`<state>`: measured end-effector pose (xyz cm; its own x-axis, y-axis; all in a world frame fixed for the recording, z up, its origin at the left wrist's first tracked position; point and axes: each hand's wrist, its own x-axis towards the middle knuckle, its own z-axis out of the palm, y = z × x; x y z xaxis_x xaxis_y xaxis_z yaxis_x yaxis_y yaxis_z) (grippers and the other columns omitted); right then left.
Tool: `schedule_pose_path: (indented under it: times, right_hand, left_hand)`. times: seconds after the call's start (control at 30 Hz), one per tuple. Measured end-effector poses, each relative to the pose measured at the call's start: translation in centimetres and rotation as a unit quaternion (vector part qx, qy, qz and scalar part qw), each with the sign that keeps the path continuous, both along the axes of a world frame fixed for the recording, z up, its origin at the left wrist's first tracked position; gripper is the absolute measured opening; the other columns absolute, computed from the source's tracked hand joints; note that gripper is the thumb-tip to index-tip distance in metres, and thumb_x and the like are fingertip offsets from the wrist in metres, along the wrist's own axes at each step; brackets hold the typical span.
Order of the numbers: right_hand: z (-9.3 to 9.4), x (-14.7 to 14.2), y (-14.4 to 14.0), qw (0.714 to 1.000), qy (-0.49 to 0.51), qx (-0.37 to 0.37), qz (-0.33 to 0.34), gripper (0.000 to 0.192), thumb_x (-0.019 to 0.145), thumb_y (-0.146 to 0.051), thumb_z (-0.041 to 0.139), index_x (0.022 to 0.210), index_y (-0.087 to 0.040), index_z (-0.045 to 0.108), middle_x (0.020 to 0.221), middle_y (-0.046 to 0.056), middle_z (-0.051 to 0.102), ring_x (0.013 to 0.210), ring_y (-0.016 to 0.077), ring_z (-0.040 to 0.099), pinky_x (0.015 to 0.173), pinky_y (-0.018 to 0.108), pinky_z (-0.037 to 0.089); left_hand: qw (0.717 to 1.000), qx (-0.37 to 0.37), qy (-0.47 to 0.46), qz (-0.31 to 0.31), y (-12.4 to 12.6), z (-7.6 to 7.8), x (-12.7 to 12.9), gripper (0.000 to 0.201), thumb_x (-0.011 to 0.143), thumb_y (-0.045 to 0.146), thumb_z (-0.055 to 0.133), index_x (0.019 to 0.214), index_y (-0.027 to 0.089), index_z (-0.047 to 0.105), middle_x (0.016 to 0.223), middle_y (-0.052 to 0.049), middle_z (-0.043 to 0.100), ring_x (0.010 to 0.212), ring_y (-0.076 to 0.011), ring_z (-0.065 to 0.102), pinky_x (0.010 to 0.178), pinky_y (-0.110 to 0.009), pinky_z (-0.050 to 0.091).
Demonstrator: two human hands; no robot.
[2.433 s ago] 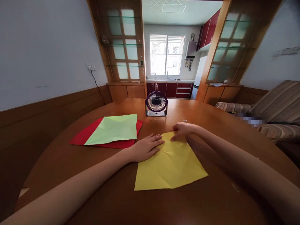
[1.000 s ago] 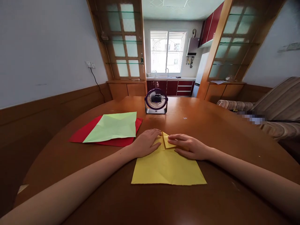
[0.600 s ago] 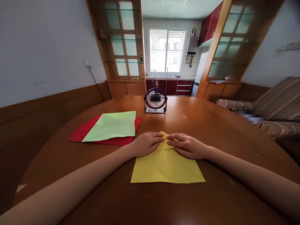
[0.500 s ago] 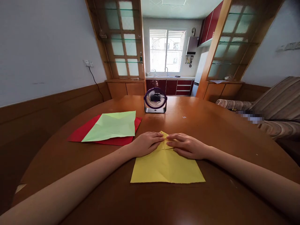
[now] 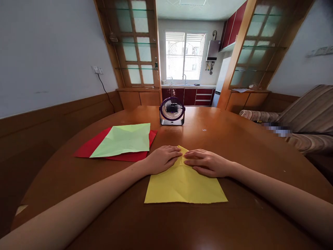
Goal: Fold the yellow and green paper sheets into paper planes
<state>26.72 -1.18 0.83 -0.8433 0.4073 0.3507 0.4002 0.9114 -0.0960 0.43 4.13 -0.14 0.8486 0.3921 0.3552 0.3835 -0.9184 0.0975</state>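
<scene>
Red sheet lies partly under green sheet on the table. Left hand rests palm down on yellow sheet's far left side, fingers extended, laid on top rather than clamped. Yellow sheet: creased, folded at far end, flat on table, under and between both hands. Narrow tip points away from the person, roughly toward fan; wide edge nearest. Can't tell long axis, sides covered. Right hand lies on far right side, fingers slightly apart, also unclamped.
</scene>
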Motion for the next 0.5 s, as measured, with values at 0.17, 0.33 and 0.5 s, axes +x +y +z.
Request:
schedule_pose_path:
  times: [0.17, 0.33, 0.5]
  right_hand:
    - [-0.03, 0.07, 0.13, 1.000, -0.017, 0.003, 0.006, 0.039, 0.097, -0.023, 0.044, 0.134, -0.017, 0.054, 0.134, 0.013, 0.057, 0.130, 0.0234, 0.047, 0.108, 0.046, 0.041]
    - [0.01, 0.07, 0.18, 1.000, -0.026, -0.001, 0.011, 0.039, 0.096, -0.021, 0.044, 0.134, -0.017, 0.054, 0.134, 0.013, 0.056, 0.130, 0.0233, 0.047, 0.108, 0.046, 0.041]
    - [0.04, 0.07, 0.21, 1.000, -0.023, -0.005, 0.012, 0.039, 0.096, -0.021, 0.045, 0.134, -0.017, 0.054, 0.134, 0.013, 0.057, 0.130, 0.0229, 0.047, 0.108, 0.045, 0.041]
  left_hand:
    - [1.000, 0.010, -0.008, -0.008, 0.14, -0.11, -0.02, 0.034, 0.101, 0.030, 0.037, 0.124, 0.020, 0.061, 0.135, -0.007, 0.058, 0.124, -0.0211, 0.053, 0.109, -0.040, 0.038]
    - [1.000, 0.010, -0.005, -0.006, 0.23, -0.18, -0.03, 0.034, 0.101, 0.030, 0.038, 0.123, 0.020, 0.061, 0.135, -0.007, 0.058, 0.124, -0.0209, 0.053, 0.108, -0.041, 0.039]
    - [1.000, 0.007, -0.010, -0.009, 0.22, -0.21, -0.06, 0.033, 0.100, 0.029, 0.038, 0.123, 0.020, 0.060, 0.135, -0.007, 0.058, 0.125, -0.0202, 0.053, 0.107, -0.039, 0.040]
